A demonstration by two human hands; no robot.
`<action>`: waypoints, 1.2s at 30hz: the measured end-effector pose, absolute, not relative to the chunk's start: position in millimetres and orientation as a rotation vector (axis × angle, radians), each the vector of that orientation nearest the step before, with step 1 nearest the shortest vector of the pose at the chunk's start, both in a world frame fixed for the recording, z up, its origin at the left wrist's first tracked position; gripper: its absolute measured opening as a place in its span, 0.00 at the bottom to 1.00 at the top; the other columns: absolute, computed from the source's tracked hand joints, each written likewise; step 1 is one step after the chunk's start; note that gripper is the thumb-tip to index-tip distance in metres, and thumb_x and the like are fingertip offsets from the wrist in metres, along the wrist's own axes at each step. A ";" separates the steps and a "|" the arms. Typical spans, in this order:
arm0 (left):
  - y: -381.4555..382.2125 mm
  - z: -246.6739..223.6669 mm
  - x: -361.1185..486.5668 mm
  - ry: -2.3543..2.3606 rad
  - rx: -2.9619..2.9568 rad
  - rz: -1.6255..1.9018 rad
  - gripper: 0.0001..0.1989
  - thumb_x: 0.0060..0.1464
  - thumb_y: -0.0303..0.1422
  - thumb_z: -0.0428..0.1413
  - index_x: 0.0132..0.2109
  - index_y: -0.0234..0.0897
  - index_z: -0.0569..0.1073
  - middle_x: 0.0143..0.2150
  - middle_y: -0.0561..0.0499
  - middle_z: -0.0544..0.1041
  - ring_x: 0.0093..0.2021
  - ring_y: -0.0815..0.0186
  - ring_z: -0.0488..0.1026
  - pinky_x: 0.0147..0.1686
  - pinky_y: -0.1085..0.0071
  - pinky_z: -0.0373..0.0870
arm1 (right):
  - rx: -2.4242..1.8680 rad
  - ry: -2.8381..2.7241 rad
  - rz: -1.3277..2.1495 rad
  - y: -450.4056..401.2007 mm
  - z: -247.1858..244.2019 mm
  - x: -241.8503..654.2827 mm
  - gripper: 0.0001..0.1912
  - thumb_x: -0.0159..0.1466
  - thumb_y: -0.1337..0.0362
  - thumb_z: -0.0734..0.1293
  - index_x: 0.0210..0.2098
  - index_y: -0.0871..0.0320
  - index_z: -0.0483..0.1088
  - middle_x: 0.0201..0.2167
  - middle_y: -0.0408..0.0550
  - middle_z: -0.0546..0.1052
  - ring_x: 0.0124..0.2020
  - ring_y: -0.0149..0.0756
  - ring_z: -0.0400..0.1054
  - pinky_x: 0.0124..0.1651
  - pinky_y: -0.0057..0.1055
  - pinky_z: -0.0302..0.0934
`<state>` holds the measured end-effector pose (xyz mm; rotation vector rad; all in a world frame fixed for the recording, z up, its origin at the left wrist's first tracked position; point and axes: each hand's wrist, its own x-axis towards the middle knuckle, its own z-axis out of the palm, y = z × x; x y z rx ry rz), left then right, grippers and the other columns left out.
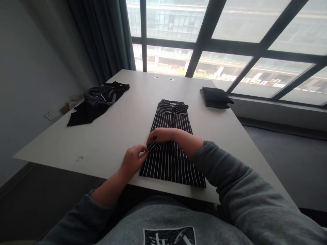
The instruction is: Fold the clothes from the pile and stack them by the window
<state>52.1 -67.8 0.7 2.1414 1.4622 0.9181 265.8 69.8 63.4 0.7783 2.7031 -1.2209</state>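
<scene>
A black shirt with white stripes (168, 163) lies folded lengthwise on the white table, its collar toward the window and its lower edge near the table's front edge. At the shirt's left side, my left hand (134, 157) pinches a bit of the striped cloth between thumb and fingers. My right hand (161, 135) reaches across the shirt from the right, its fingers closed on the same striped piece just above my left hand. The fingertips of both hands are close together there.
Dark crumpled clothes (98, 98) lie on the white table (107, 136) at the back left. A folded dark stack of cloth (216, 98) sits near the right edge. Two small white discs lie at the far edge, before the window and a curtain (107, 37).
</scene>
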 end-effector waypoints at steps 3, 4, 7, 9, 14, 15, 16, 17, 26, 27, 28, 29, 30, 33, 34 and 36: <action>-65.1 -2.6 51.1 1.495 2.034 0.944 0.02 0.62 0.30 0.60 0.41 0.42 0.78 0.38 0.52 0.83 0.41 0.59 0.81 0.45 0.64 0.73 | 0.804 2.628 -1.292 68.9 62.3 267.4 0.27 0.61 0.81 0.66 0.53 0.51 0.84 0.49 0.43 0.86 0.44 0.32 0.79 0.51 0.28 0.69; -64.4 -3.6 51.0 1.504 2.004 0.952 0.02 0.63 0.30 0.60 0.42 0.43 0.78 0.38 0.52 0.83 0.41 0.59 0.81 0.45 0.64 0.73 | 0.827 2.619 -1.315 69.6 62.4 269.1 0.26 0.62 0.80 0.67 0.53 0.52 0.84 0.47 0.43 0.86 0.43 0.32 0.79 0.50 0.27 0.69; -63.4 -5.2 51.3 1.542 1.952 0.965 0.02 0.63 0.31 0.60 0.43 0.43 0.77 0.39 0.52 0.84 0.41 0.59 0.82 0.45 0.64 0.73 | 0.876 2.609 -1.387 73.8 61.9 275.1 0.24 0.62 0.77 0.69 0.54 0.53 0.83 0.44 0.44 0.86 0.37 0.30 0.78 0.45 0.26 0.69; -63.2 -5.4 51.9 1.571 1.948 0.957 0.01 0.63 0.32 0.59 0.41 0.43 0.77 0.38 0.52 0.84 0.40 0.59 0.82 0.44 0.64 0.73 | 0.891 2.603 -1.404 76.4 60.2 277.5 0.23 0.63 0.75 0.70 0.55 0.53 0.83 0.42 0.44 0.86 0.33 0.28 0.75 0.41 0.25 0.68; -63.3 -4.3 52.2 1.559 1.934 0.933 0.02 0.64 0.32 0.59 0.42 0.43 0.77 0.38 0.51 0.84 0.40 0.59 0.82 0.43 0.65 0.74 | 0.957 2.685 -1.294 77.6 56.5 273.1 0.14 0.65 0.71 0.71 0.48 0.55 0.84 0.39 0.43 0.85 0.34 0.29 0.75 0.41 0.25 0.66; -63.4 -4.1 52.1 1.553 1.932 0.933 0.02 0.64 0.33 0.59 0.43 0.43 0.76 0.39 0.51 0.84 0.41 0.59 0.82 0.43 0.65 0.74 | 0.986 2.695 -1.257 77.4 57.1 271.5 0.14 0.64 0.72 0.71 0.46 0.55 0.84 0.38 0.43 0.85 0.35 0.29 0.75 0.41 0.25 0.66; -63.4 -3.9 51.9 1.550 1.931 0.933 0.02 0.64 0.33 0.58 0.43 0.43 0.76 0.39 0.51 0.84 0.41 0.59 0.82 0.43 0.65 0.74 | 1.026 2.692 -1.226 77.2 58.2 270.0 0.14 0.63 0.72 0.71 0.45 0.55 0.84 0.38 0.42 0.85 0.34 0.29 0.75 0.41 0.24 0.66; -63.4 -3.8 51.6 1.548 1.934 0.932 0.02 0.64 0.32 0.58 0.43 0.43 0.76 0.39 0.51 0.84 0.41 0.59 0.82 0.43 0.65 0.74 | 1.074 2.670 -1.203 77.1 59.7 268.9 0.14 0.63 0.72 0.70 0.44 0.55 0.84 0.36 0.42 0.85 0.32 0.29 0.74 0.39 0.24 0.66; -63.6 -4.0 55.4 1.762 2.162 0.786 0.02 0.65 0.33 0.58 0.44 0.42 0.76 0.43 0.47 0.83 0.47 0.52 0.78 0.50 0.57 0.71 | 1.366 2.456 -0.924 70.0 70.9 256.0 0.12 0.60 0.73 0.71 0.41 0.57 0.84 0.29 0.42 0.83 0.23 0.27 0.68 0.31 0.26 0.62; -64.1 -3.7 56.3 1.785 2.186 0.780 0.04 0.65 0.33 0.58 0.45 0.42 0.76 0.46 0.46 0.82 0.49 0.51 0.78 0.50 0.56 0.71 | 1.357 2.489 -0.881 69.5 70.8 255.4 0.12 0.61 0.72 0.71 0.41 0.57 0.85 0.30 0.42 0.83 0.24 0.28 0.69 0.32 0.26 0.62; -64.6 -3.3 57.1 1.799 2.197 0.777 0.05 0.65 0.33 0.58 0.47 0.42 0.76 0.49 0.45 0.82 0.50 0.50 0.77 0.51 0.55 0.70 | 1.352 2.533 -0.841 69.5 70.7 255.6 0.11 0.62 0.72 0.71 0.42 0.57 0.85 0.32 0.44 0.84 0.26 0.29 0.70 0.33 0.26 0.63; -65.1 -2.8 57.8 1.806 2.195 0.776 0.05 0.66 0.34 0.57 0.48 0.42 0.76 0.50 0.44 0.82 0.51 0.50 0.77 0.51 0.55 0.70 | 1.349 2.585 -0.810 69.8 70.7 256.6 0.12 0.63 0.71 0.71 0.43 0.57 0.85 0.34 0.45 0.85 0.28 0.30 0.72 0.35 0.26 0.64; -65.5 -2.3 58.2 1.808 2.187 0.773 0.06 0.67 0.34 0.57 0.48 0.42 0.76 0.50 0.44 0.82 0.51 0.49 0.77 0.51 0.55 0.70 | 1.343 2.633 -0.803 70.4 70.8 258.3 0.13 0.64 0.72 0.70 0.45 0.57 0.85 0.37 0.46 0.85 0.32 0.32 0.75 0.37 0.27 0.66; -65.9 -1.0 58.8 1.776 2.171 0.749 0.07 0.67 0.37 0.58 0.49 0.42 0.75 0.49 0.45 0.83 0.51 0.49 0.77 0.52 0.54 0.69 | 1.194 2.716 -0.965 71.2 71.7 265.2 0.25 0.64 0.76 0.67 0.57 0.54 0.81 0.51 0.48 0.85 0.44 0.35 0.79 0.46 0.28 0.69; -65.7 -0.9 58.7 1.758 2.167 0.743 0.07 0.66 0.37 0.59 0.49 0.42 0.75 0.48 0.45 0.83 0.52 0.49 0.77 0.52 0.54 0.69 | 1.104 2.728 -1.031 70.9 71.7 267.0 0.29 0.63 0.78 0.67 0.61 0.53 0.79 0.55 0.48 0.83 0.48 0.36 0.78 0.49 0.28 0.70; -65.1 -1.1 58.4 1.727 2.154 0.738 0.09 0.65 0.37 0.61 0.49 0.42 0.75 0.48 0.46 0.83 0.52 0.48 0.78 0.53 0.53 0.69 | 0.940 2.768 -1.081 69.8 70.6 269.1 0.32 0.61 0.79 0.68 0.63 0.52 0.77 0.60 0.49 0.80 0.54 0.37 0.77 0.55 0.30 0.70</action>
